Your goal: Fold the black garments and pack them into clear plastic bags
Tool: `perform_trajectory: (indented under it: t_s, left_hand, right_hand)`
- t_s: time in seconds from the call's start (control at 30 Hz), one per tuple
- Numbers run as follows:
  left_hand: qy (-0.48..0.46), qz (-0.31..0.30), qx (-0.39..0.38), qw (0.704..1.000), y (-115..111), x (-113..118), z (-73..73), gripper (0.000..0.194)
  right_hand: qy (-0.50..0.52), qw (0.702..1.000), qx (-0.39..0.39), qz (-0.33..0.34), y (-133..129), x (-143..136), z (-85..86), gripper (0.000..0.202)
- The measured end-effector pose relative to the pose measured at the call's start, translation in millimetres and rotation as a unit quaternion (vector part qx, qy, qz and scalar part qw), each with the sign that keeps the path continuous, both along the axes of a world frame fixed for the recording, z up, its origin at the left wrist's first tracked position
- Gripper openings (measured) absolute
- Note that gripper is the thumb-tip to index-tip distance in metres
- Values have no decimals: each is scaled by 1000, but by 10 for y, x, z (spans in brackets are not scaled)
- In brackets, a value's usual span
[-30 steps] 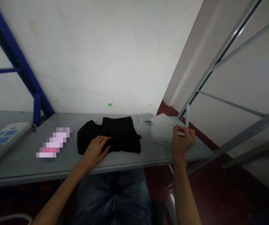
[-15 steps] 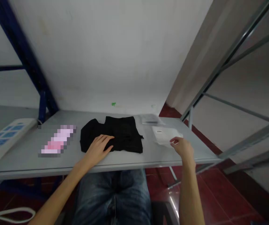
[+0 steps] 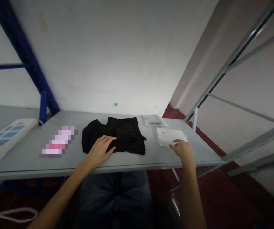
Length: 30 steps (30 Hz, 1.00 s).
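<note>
A black cloth garment point(image 3: 127, 130) lies spread on the grey table in front of me. On its near left part rests my left hand point(image 3: 102, 147), palm down with the fingers stretched out and the thumb apart. To the right is a small stack of white plastic bags point(image 3: 167, 135) with a little label on top. My right hand point(image 3: 182, 148) is over the near right corner of this stack, thumb and forefinger apart at the bag's edge. Its other fingers are partly hidden.
Behind the white stack lies a clear plastic packet point(image 3: 154, 120). A blurred-out pink item point(image 3: 61, 140) is on the table's left side, and a white device with blue panels point(image 3: 12, 132) stands farther left. A wall rises behind the table point(image 3: 160, 159).
My right hand has shifted slightly left, its thumb and forefinger parting from a pinch at the bag's edge. The top bag now lies flatter. My left hand stays on the garment.
</note>
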<state>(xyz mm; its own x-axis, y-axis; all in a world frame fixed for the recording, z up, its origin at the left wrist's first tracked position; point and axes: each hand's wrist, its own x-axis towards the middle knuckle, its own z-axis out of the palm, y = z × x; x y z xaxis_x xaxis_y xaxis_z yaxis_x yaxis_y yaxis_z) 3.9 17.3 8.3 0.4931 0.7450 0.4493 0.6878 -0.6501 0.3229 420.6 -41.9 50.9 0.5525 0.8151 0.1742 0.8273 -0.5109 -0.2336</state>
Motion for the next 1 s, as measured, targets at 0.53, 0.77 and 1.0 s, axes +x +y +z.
perform_trajectory:
  t_s: [0.53, 0.77, 1.0]
  left_hand:
    - [-5, 8, -6, 1000, 49, -23, -26, 38]
    - [-32, 1, -8, 999, 52, 96, 68, 44]
    - [-34, -37, -15, 999, -5, 278, 66, 40]
  right_hand:
    - [179, 944, -25, 277, 886, -1619, -81, 53]
    - [241, 926, 6, 290, 1005, -1490, -106, 37]
    - [183, 955, 30, 232, 800, -1276, -75, 38]
